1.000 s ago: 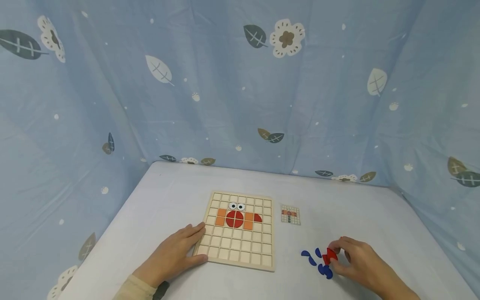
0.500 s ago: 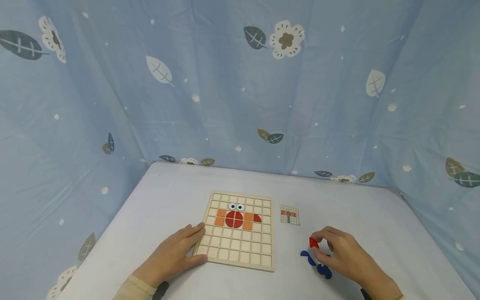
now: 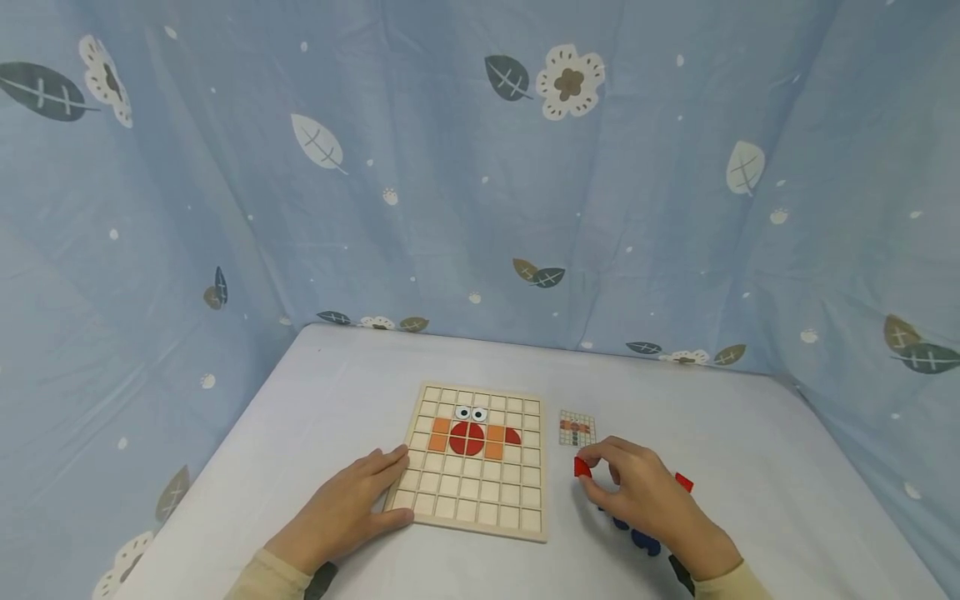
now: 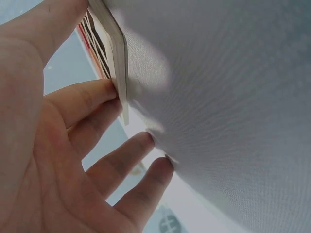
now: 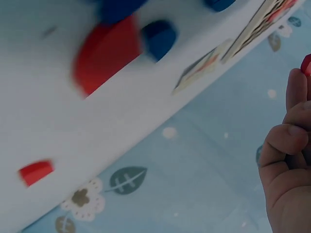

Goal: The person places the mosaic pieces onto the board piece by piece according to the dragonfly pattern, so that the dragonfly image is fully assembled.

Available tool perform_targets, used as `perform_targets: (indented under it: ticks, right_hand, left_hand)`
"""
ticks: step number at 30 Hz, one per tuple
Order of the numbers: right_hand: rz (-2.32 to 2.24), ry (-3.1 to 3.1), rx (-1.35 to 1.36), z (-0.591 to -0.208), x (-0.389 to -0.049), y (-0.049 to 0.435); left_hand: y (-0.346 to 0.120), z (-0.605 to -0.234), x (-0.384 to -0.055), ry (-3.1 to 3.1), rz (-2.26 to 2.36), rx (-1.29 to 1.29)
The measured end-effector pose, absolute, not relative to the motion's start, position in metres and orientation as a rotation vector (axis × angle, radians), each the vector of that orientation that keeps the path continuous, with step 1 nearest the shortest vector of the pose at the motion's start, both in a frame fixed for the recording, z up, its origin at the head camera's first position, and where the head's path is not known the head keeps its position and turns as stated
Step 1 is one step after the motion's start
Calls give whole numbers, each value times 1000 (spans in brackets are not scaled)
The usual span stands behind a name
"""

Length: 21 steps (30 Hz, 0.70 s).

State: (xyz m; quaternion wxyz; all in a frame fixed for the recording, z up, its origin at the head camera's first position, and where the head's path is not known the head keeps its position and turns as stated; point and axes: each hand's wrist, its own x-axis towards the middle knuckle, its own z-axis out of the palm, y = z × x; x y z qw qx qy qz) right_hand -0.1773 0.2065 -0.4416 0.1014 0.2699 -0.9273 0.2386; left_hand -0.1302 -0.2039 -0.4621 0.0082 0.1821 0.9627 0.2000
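Note:
My left hand (image 3: pixel 348 508) rests along the left edge and near-left corner of the wooden grid board (image 3: pixel 468 508), its fingers fairly straight. In the left wrist view, fingertips (image 4: pixel 111 87) touch the board's side. Set in the grid are two eye pieces (image 3: pixel 471 412), a red circle (image 3: pixel 467 438) of quarter pieces, orange squares (image 3: pixel 495 442) at both sides and a red quarter-circle piece (image 3: pixel 512 436) at the right. Thumb and fingers of my right hand (image 3: pixel 645 496) pinch another red quarter-circle piece (image 3: pixel 582 467), held right of the board, near the small pattern card (image 3: pixel 577 427).
Several blue curved pieces (image 3: pixel 645 543) lie under and beside the right hand, partly hidden by it. A loose red piece (image 3: pixel 683 482) lies to its right. In the right wrist view, a red quarter-circle piece (image 5: pixel 109 56) lies among blue ones. Patterned blue cloth (image 3: pixel 465 208) surrounds the table.
From the pile, my right hand has picked up the red piece and carried it left, toward the board and card. My left hand has stayed in place.

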Motion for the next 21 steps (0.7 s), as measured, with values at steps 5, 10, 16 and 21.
perform_targets:
  ticks: [5, 10, 16, 21]
  right_hand:
    - [738, -2694, 857, -445, -183, 190]
    - [742, -2622, 935, -448, -190, 174]
    - [731, -2630, 950, -452, -199, 156]
    - [711, -2676, 959, -455, -206, 145]
  left_hand:
    - [-205, -464, -131, 3009, 622, 565]
    - [-205, -464, -131, 3009, 620, 557]
    - [-204, -462, -130, 3003, 631, 543]
    - [-203, -462, -129, 3007, 630, 546]
